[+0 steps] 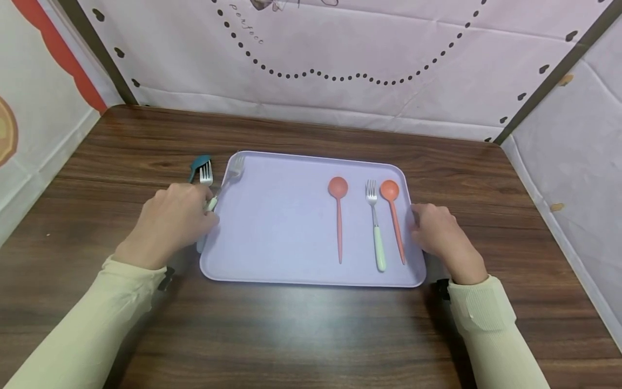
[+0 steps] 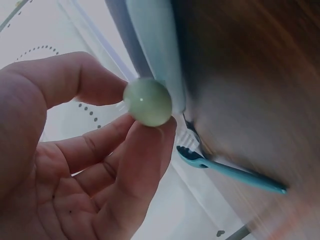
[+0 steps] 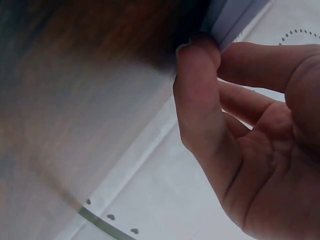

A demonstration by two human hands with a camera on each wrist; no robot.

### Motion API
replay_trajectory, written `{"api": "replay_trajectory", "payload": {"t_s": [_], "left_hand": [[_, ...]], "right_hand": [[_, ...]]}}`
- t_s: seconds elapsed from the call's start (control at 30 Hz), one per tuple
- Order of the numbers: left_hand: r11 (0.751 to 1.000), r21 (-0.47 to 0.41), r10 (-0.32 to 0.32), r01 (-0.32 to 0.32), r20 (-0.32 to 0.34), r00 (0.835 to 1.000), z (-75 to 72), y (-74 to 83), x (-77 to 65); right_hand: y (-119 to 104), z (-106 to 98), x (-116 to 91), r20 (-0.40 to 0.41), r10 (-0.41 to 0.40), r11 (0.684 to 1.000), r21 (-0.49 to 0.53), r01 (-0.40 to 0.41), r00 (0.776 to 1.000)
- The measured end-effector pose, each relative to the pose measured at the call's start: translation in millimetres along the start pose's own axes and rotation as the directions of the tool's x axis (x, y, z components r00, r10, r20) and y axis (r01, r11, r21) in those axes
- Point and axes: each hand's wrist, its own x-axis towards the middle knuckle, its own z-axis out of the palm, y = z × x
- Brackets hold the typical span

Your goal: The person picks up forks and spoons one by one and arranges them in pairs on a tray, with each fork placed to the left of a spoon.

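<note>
My left hand pinches a fork by its light green handle between thumb and fingers. The fork's metal tines reach over the left rim of the lilac tray. In the left wrist view the rounded handle end points at the camera. Below that hand, left of the tray, lie another fork with a pale blue handle and a teal spoon. At the tray's right side my right hand holds the rim between thumb and fingers.
On the tray's right half lie a pink spoon, a fork with a light green handle, and an orange spoon, side by side. Dark wooden table surrounds the tray. White printed cloth walls stand behind and at both sides.
</note>
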Motion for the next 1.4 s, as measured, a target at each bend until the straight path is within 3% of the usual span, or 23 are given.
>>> {"api": "replay_trajectory", "payload": {"t_s": [0.23,0.53,0.83,1.4], "left_hand": [[1.000,-0.031,-0.004,0.005,0.033,0.999,0.5,6.5,0.7],[0.999,-0.031,0.025,-0.025,-0.001,1.000,3.1,12.2,1.1],[0.999,-0.027,0.035,-0.034,0.021,0.999,4.6,19.0,3.1],[0.996,-0.013,0.090,-0.090,0.018,0.996,5.5,33.3,5.0]], "right_hand": [[0.6,-0.2,0.1,-0.009,-0.038,0.999,-0.020,0.038,0.999],[0.9,0.5,1.0,0.007,-0.041,0.999,-0.028,0.041,0.999],[4.2,2.2,1.5,-0.049,-0.099,0.994,-0.048,0.097,0.994],[1.1,1.5,0.0,-0.017,-0.070,0.996,-0.049,0.069,0.997]]}}
